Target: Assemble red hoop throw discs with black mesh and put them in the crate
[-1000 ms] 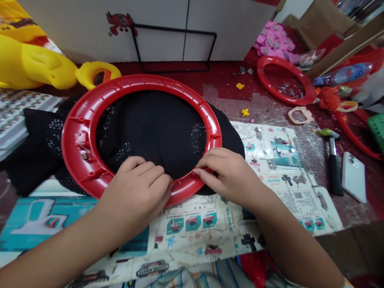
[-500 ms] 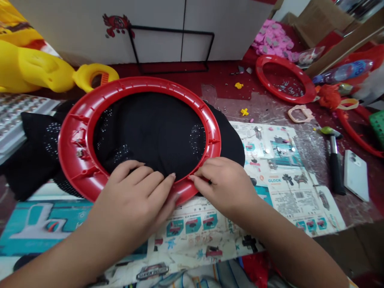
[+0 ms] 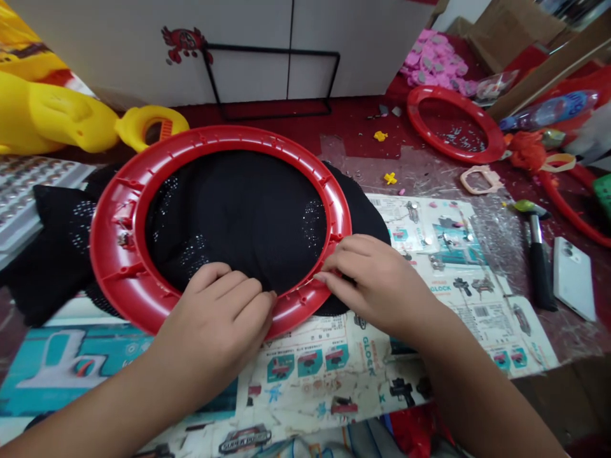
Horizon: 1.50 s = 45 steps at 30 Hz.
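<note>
A large red plastic ring (image 3: 340,210), its ribbed side facing up, lies over black cloth (image 3: 243,216) dotted with shiny specks. My left hand (image 3: 226,315) is curled over the near rim of this ring, fingers closed on it. At the near right of the rim, my right hand (image 3: 370,277) has thumb and fingers pinched together at the inner edge. A thin pale line runs along the groove between the two hands; whether my right fingertips hold it, I cannot make out. Small metal parts (image 3: 123,238) sit on the ring's left side.
Printed cardboard (image 3: 477,299) covers the table's front. On the right are a hammer (image 3: 539,267), a white phone (image 3: 574,277) and a smaller red ring (image 3: 415,127). Behind stands a black wire frame (image 3: 272,48); a yellow plastic piece (image 3: 71,117) is at left.
My right hand has slid a little to the right along the near rim. The left hand's fingers have drawn in closer to the rim, and the ring has shifted slightly.
</note>
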### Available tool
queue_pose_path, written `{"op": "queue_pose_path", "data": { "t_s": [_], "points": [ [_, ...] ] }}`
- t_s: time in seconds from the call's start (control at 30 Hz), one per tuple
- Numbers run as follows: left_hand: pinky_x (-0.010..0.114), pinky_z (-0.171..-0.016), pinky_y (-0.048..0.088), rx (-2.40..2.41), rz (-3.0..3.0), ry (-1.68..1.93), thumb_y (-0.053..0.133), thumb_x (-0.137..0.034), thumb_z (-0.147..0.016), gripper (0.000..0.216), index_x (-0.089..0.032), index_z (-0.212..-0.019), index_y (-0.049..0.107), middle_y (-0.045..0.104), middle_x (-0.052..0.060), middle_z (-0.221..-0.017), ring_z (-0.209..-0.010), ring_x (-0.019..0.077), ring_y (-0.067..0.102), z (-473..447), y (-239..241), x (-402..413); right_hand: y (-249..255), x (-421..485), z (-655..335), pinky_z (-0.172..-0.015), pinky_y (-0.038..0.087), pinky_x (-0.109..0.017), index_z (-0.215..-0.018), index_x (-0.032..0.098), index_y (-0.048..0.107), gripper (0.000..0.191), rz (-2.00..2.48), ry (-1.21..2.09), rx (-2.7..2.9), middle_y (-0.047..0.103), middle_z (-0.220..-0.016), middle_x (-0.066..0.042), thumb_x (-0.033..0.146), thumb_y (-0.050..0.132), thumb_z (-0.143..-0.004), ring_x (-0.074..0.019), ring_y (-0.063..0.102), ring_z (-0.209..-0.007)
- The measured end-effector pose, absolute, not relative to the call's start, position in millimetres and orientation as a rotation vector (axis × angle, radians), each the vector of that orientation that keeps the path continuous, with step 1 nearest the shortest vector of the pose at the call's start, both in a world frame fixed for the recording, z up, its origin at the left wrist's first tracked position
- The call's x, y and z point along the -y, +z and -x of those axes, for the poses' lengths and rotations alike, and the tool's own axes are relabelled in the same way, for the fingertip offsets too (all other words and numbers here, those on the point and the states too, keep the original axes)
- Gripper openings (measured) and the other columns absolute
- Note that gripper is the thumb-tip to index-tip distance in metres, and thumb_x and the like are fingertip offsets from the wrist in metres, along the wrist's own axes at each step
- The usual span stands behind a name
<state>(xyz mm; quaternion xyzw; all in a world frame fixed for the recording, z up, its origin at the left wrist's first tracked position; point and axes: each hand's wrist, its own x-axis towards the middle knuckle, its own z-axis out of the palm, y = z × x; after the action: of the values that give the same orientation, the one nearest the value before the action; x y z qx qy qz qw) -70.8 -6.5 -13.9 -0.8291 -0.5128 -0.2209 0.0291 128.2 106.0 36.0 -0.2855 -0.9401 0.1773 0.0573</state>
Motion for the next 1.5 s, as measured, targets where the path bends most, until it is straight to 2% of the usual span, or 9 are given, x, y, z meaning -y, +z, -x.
{"op": "queue_pose_path", "data": {
  "t_s": [0.2,0.4,0.5,0.67,0.77,0.93,1.1,1.23,1.5],
  "points": [
    [0.041,-0.067,0.042,1.396,2.664,-0.702,0.051,-0.007,-0.087,0.014,-0.012,-0.082,0.063,0.061,0.004,-0.069,-0.070,0.0217,0.052,85.7,-7.0,-0.6,29.2,-98.7,-118.7,-0.062,0.038,-0.025,-0.065,0.015,0.062,0.024,1.077,0.593,2.870,0.063,-0.070,-0.003,0.019,0.056,-0.088,-0.0131,0.055,-0.067],
    [0.046,-0.068,0.041,1.584,2.526,-0.589,0.053,-0.021,-0.090,0.017,-0.011,-0.094,0.066,0.068,0.008,-0.081,-0.077,0.0282,0.056,69.3,-0.1,2.9,23.3,-89.6,-110.9,-0.063,0.037,-0.027,-0.067,0.015,0.064,0.023,1.176,0.600,2.897,0.065,-0.069,-0.004,0.021,0.055,-0.088,-0.0145,0.055,-0.067],
    [0.044,-0.068,0.041,1.689,2.489,-0.683,0.050,-0.016,-0.091,0.018,-0.011,-0.098,0.067,0.069,0.007,-0.082,-0.076,0.0259,0.056,57.4,-3.4,5.5,21.6,-87.9,-107.8,-0.062,0.037,-0.027,-0.067,0.015,0.065,0.024,1.206,0.612,2.886,0.065,-0.069,-0.004,0.020,0.054,-0.087,-0.0144,0.055,-0.067],
    [0.041,-0.064,0.036,1.978,2.459,-0.685,0.046,-0.024,-0.093,0.030,-0.018,-0.072,0.066,0.060,0.004,-0.064,-0.067,0.0221,0.052,54.4,-7.9,1.3,25.5,-88.0,-109.5,-0.063,0.038,-0.027,-0.068,0.015,0.066,0.022,1.196,0.605,2.857,0.066,-0.070,-0.004,0.019,0.057,-0.087,-0.0146,0.057,-0.069],
    [0.040,-0.065,0.035,2.028,2.459,-0.694,0.046,-0.026,-0.093,0.033,-0.019,-0.065,0.063,0.058,0.003,-0.061,-0.066,0.0212,0.051,57.2,-9.2,0.6,29.5,-90.6,-113.7,-0.064,0.039,-0.025,-0.070,0.015,0.067,0.019,1.143,0.719,2.845,0.067,-0.075,-0.004,0.019,0.059,-0.086,-0.0136,0.059,-0.070],
    [0.040,-0.071,0.039,1.911,2.588,-0.860,0.047,-0.023,-0.094,0.023,-0.017,-0.084,0.067,0.064,0.003,-0.072,-0.073,0.0199,0.055,68.1,-11.2,5.6,30.7,-93.6,-115.6,-0.068,0.041,-0.025,-0.082,0.014,0.071,0.018,1.021,0.770,2.919,0.069,-0.081,-0.005,0.016,0.054,-0.089,-0.0140,0.061,-0.075],
    [0.036,-0.082,0.045,1.806,2.826,-0.872,0.048,-0.021,-0.094,0.019,-0.016,-0.104,0.063,0.068,0.003,-0.089,-0.087,0.0177,0.059,86.1,-2.7,8.1,28.7,-92.9,-113.8,-0.066,0.040,-0.026,-0.084,0.015,0.072,0.019,1.044,0.710,2.963,0.069,-0.079,-0.005,0.017,0.054,-0.089,-0.0148,0.061,-0.075],
    [0.027,-0.082,0.046,1.745,2.885,-0.855,0.041,-0.015,-0.095,0.024,-0.019,-0.103,0.064,0.070,0.000,-0.094,-0.094,0.0138,0.061,93.3,2.2,4.9,27.5,-93.4,-114.5,-0.066,0.040,-0.026,-0.081,0.015,0.072,0.020,1.019,0.683,2.972,0.069,-0.078,-0.005,0.019,0.054,-0.089,-0.0152,0.060,-0.074],
    [0.025,-0.080,0.048,1.811,2.858,-0.888,0.042,-0.018,-0.096,0.023,-0.018,-0.097,0.065,0.071,0.000,-0.088,-0.090,0.0129,0.063,93.3,-1.2,4.1,23.5,-95.3,-117.9,-0.065,0.039,-0.026,-0.081,0.014,0.073,0.022,0.870,0.720,2.905,0.065,-0.076,-0.005,0.021,0.054,-0.091,-0.0147,0.058,-0.073]
  ]
}}
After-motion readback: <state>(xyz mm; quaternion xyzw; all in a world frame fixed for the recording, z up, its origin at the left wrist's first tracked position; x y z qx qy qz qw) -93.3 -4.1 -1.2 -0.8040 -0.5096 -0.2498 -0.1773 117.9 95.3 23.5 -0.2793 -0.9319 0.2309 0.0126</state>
